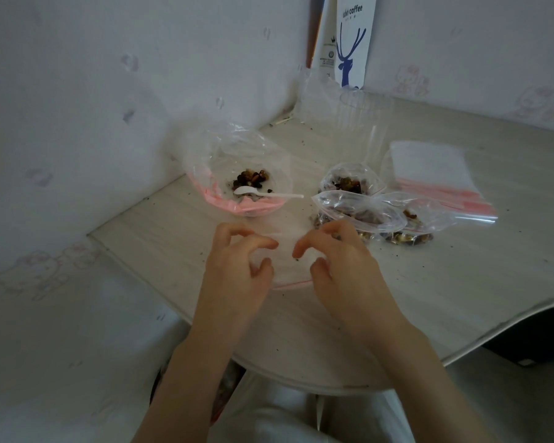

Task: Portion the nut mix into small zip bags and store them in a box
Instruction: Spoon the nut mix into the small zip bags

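On the desk (461, 282), left grip (240, 263) and right grip (336, 260) curl over a flat empty zip bag (285, 254), holding or merely touching I cannot tell, with filled bags (365, 212) at two o'clock and the nut mix (251, 179) at eleven.

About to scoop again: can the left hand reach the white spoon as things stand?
Probably yes. The spoon lies in the open mix bag just beyond the left hand, nothing between; but that hand pinches the empty zip bag and must release it first.
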